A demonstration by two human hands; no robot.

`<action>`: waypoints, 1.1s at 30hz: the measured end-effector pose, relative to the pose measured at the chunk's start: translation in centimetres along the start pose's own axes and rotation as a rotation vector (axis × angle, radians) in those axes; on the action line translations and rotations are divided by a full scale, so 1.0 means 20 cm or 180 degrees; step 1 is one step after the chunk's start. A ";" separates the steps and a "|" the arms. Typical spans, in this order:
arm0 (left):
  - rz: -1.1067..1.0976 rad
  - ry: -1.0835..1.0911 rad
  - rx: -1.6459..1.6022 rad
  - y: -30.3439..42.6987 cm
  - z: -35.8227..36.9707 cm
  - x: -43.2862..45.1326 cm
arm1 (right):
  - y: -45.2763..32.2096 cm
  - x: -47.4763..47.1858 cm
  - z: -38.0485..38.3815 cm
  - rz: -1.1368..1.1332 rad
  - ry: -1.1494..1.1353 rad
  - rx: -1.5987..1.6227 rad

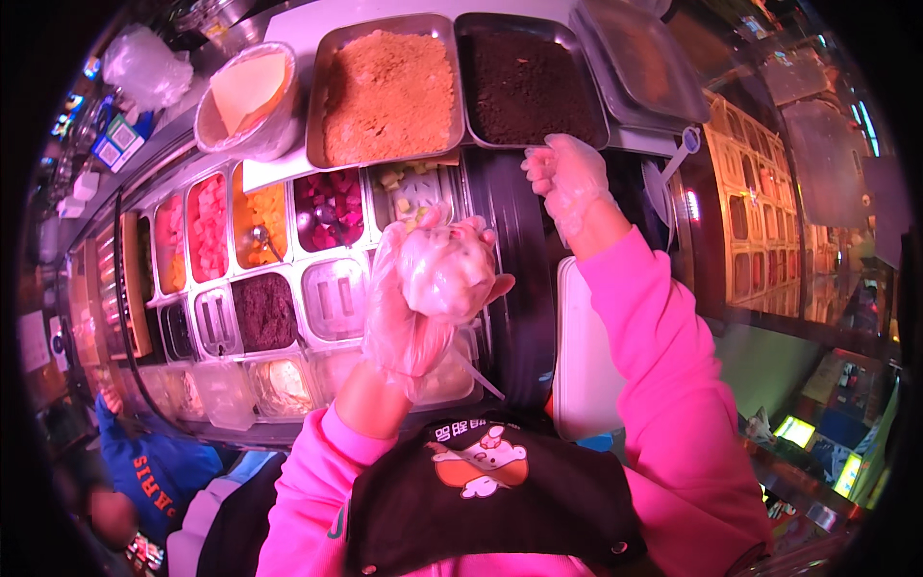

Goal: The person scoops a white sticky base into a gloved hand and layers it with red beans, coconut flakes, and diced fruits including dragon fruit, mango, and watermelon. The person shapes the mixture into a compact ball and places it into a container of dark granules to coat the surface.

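My left hand (398,324), in a clear plastic glove, cups a soft white ball of food (451,274) with a glossy, uneven surface. Pieces of fruit show by its fingertips, above a metal pan (425,189). Farther right, my gloved right hand (573,180) is at the near edge of a metal tray of dark brown crumbs (530,86). Its fingers curl inward, and whether anything lies between them is hidden. Beside that tray stands another metal tray, holding tan crumbs (389,94).
Metal pans hold diced pink fruit (209,227), orange cubes (261,220), dark red cubes (329,209) and a purple mash (265,311). A plastic-lined bin (249,101) stands at back left. A white lid (585,346) lies under my right arm. A person in a blue sleeve (148,461) is at lower left.
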State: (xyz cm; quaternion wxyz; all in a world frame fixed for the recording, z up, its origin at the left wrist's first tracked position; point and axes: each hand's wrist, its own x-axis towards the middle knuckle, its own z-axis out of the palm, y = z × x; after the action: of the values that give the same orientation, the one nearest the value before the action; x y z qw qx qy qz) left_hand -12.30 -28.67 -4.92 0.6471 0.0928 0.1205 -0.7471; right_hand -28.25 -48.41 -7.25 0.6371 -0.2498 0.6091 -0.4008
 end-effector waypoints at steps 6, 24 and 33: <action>-0.0050 -0.0090 0.0218 0.00 0.09 0.10 | -0.02 0.02 -0.15 0.0337 -0.0488 -0.0239; -0.1253 -0.0066 0.1151 0.04 0.25 0.24 | -0.27 -0.24 -0.11 -0.3420 -0.3860 -0.1846; -0.1108 0.0057 0.0713 0.04 0.25 0.23 | -0.31 -0.31 -0.07 -0.4493 -0.3329 -0.2424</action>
State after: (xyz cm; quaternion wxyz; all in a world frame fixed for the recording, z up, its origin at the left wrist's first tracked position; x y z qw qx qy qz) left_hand -12.08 -34.62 -1.52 0.4927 0.1486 0.0567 -0.8555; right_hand -30.48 -46.56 1.12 0.3160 -0.8972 0.0459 -0.3051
